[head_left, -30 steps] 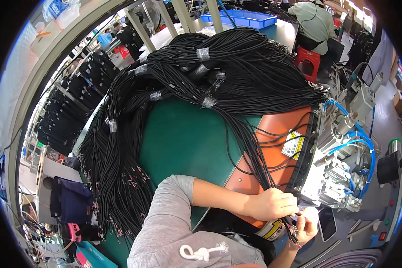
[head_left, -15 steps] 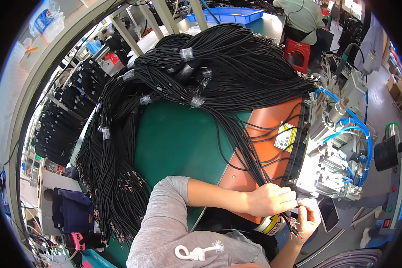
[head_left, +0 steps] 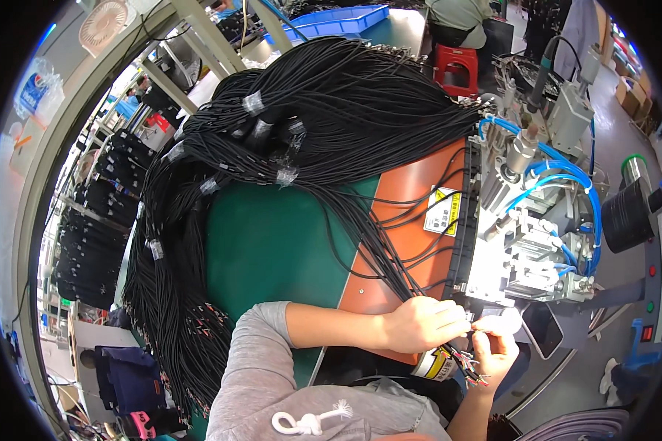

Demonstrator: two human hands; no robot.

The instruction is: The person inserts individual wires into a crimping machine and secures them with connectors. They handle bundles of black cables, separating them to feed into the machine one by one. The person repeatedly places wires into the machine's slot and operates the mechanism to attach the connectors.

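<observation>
My left hand [head_left: 428,325] is closed round a bundle of thin black cables [head_left: 390,257] that runs down from the large pile. Below its fingers, stripped cable ends [head_left: 465,364] with small red and white wires stick out. Close beside it, at the machine's near edge, my right hand [head_left: 497,354] is closed in a pinch, thumb against forefinger. What sits between those fingertips is too small to make out. A few single black cables lead across the orange panel [head_left: 375,294] to a dark strip [head_left: 463,242] along the machine.
A large pile of black cables [head_left: 346,110], tied with clear tape, covers the back and left of the green table [head_left: 265,242]. The metal machine [head_left: 522,220] with blue air hoses stands at the right. A phone [head_left: 543,334] lies near my right hand. A person sits behind.
The whole view has shifted, so table and machine appear further left. Both hands stay together by the machine's near edge. My left hand still grips the cable bundle.
</observation>
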